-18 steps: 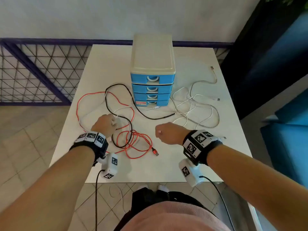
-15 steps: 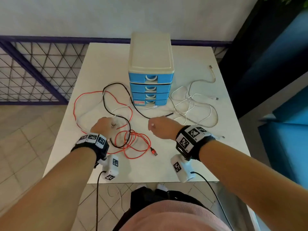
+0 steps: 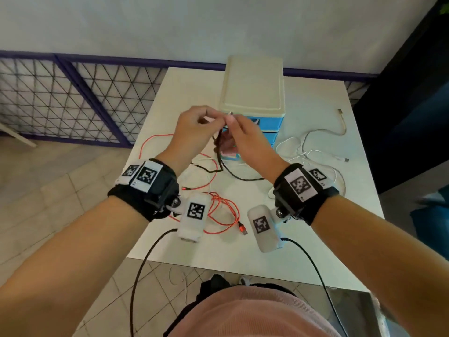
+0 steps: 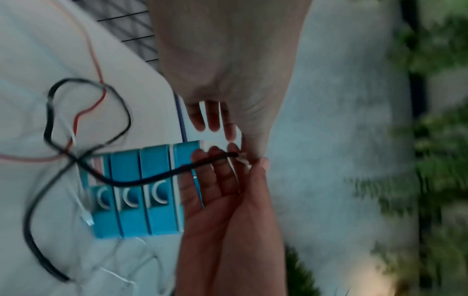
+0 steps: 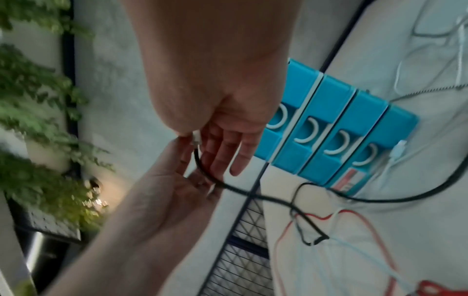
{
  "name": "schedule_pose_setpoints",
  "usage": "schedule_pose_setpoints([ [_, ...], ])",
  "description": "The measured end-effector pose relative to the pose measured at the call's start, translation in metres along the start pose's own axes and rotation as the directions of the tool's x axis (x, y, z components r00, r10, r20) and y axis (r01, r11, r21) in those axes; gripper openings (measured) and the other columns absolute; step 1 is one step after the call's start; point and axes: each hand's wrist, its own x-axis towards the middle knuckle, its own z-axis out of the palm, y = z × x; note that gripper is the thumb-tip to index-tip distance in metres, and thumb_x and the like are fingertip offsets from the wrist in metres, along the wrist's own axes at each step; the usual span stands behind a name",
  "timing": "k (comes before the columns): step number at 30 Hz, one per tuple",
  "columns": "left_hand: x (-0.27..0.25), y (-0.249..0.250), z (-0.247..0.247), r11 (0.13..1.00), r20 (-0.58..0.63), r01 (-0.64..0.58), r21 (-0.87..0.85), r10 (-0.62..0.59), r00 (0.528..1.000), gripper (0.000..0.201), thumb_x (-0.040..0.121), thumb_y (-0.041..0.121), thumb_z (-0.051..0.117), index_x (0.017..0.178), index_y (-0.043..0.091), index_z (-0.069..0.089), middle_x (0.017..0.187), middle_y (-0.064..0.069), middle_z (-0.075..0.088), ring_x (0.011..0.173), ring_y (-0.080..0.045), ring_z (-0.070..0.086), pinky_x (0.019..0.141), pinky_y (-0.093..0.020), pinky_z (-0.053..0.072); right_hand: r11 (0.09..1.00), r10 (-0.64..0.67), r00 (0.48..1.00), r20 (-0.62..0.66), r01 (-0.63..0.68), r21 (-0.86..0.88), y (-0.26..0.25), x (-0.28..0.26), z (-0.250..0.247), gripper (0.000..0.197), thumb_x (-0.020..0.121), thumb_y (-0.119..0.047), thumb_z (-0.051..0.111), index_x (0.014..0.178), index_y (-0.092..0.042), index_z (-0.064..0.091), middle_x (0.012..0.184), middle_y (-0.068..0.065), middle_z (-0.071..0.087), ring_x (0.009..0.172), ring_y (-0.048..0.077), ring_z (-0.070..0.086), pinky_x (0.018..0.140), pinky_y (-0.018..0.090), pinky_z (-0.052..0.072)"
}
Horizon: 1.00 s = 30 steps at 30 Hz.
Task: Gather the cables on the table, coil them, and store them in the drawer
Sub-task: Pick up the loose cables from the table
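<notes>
Low in the head view the red cable [image 3: 224, 210] lies loose on the table [image 3: 315, 239]. At centre, the left hand [image 3: 194, 128] and right hand [image 3: 245, 139] pinch the black cable [image 3: 220, 152] end, raised, likely to start coiling. Behind, the drawer unit [image 3: 254, 93] waits closed.

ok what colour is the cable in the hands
Black, with a white plug at the pinched end; the cable shows best in the left wrist view.

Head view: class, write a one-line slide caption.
Both hands lift one end of the black cable before the drawer unit.
</notes>
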Motion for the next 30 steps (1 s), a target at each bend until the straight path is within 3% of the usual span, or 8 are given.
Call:
schedule_pose_setpoints([
  [3,0.002,0.016,0.005,0.885,0.085,0.159,-0.439,-0.135,0.987,0.007,0.095,0.014,0.054,0.092,0.012,0.06,0.088,-0.009,0.061,0.068,-0.016,0.056,0.062,-0.029,0.047,0.989,-0.003,1.0,-0.013,0.005,0.147,-0.02,0.007,0.001,0.034,0.102,-0.033,0.041,0.106,-0.004,0.058,0.07,0.001,0.062,0.063,0.014,0.065,0.074,0.042,0.06],
  [6,-0.003,0.026,0.014,0.815,0.204,0.31,-0.489,-0.239,0.949,0.038,0.1,0.04,0.039,0.113,0.006,0.05,0.064,-0.001,0.054,0.058,-0.014,0.049,0.066,-0.035,0.044,0.988,-0.018,1.0,-0.015,0.02,0.155,-0.03,0.011,0.002,0.037,0.102,-0.038,0.041,0.089,-0.011,0.063,0.058,-0.005,0.049,0.053,0.012,0.051,0.056,0.032,0.051],
  [10,-0.016,0.025,0.02,0.848,0.54,0.419,-0.325,-0.197,0.818,0.065,0.092,0.062,0.012,0.101,0.014,0.055,0.07,-0.006,0.062,0.065,-0.022,0.06,0.072,-0.034,0.049,0.989,-0.093,0.981,-0.17,0.112,0.1,-0.037,0.019,-0.013,0.033,0.103,-0.032,0.038,0.085,-0.017,0.062,0.051,-0.01,0.035,0.038,0.001,0.031,0.038,0.017,0.028],
  [12,-0.023,0.012,0.019,0.983,0.582,0.18,-0.026,-0.131,0.802,0.058,0.094,0.059,0.021,0.091,0.015,0.058,0.067,-0.003,0.055,0.059,-0.014,0.053,0.062,-0.025,0.046,0.987,-0.122,0.963,-0.241,0.143,0.072,-0.042,0.023,-0.032,0.033,0.104,-0.03,0.035,0.087,-0.017,0.06,0.053,-0.007,0.035,0.038,0.003,0.03,0.038,0.018,0.026],
  [14,-0.025,-0.013,0.014,0.954,0.613,-0.123,0.274,-0.075,0.786,0.037,0.099,0.042,0.038,0.081,0.017,0.059,0.062,0.007,0.049,0.054,-0.005,0.045,0.057,-0.023,0.039,0.988,-0.135,0.933,-0.334,0.154,0.032,-0.047,0.027,-0.056,0.033,0.104,-0.03,0.035,0.085,-0.018,0.059,0.052,-0.007,0.036,0.037,0.003,0.032,0.039,0.02,0.027],
  [21,-0.013,-0.106,-0.046,0.819,0.453,-0.057,0.571,-0.256,0.854,0.03,0.098,0.017,0.045,0.07,0.019,0.054,0.075,-0.001,0.058,0.074,-0.015,0.056,0.076,-0.035,0.042,0.92,-0.315,0.685,-0.657,0.05,-0.39,-0.04,0.013,-0.145,0.033,0.103,-0.033,0.036,0.091,-0.017,0.062,0.063,-0.012,0.046,0.055,0.001,0.042,0.056,0.015,0.034],
  [26,0.009,-0.067,-0.018,0.777,0.48,-0.211,0.593,-0.131,0.867,0.02,0.095,0.022,0.051,0.084,0.015,0.065,0.08,0.0,0.065,0.077,-0.02,0.058,0.074,-0.036,0.042,0.781,-0.123,0.97,-0.211,-0.037,-0.624,-0.018,0.001,-0.105,0.031,0.1,-0.04,0.042,0.114,-0.018,0.06,0.071,0.001,0.06,0.048,0.007,0.043,0.048,0.016,0.035],
  [30,0.024,-0.017,0.016,0.802,0.521,-0.344,0.489,0.048,0.852,0.018,0.094,0.02,0.053,0.08,0.01,0.061,0.074,-0.003,0.064,0.067,-0.017,0.057,0.064,-0.026,0.041,0.748,0.146,0.982,0.117,-0.032,-0.663,0.008,0.004,-0.054,0.056,0.094,-0.054,0.047,0.135,-0.017,0.047,0.12,0.008,0.061,0.1,0.02,0.06,0.083,0.027,0.044],
])
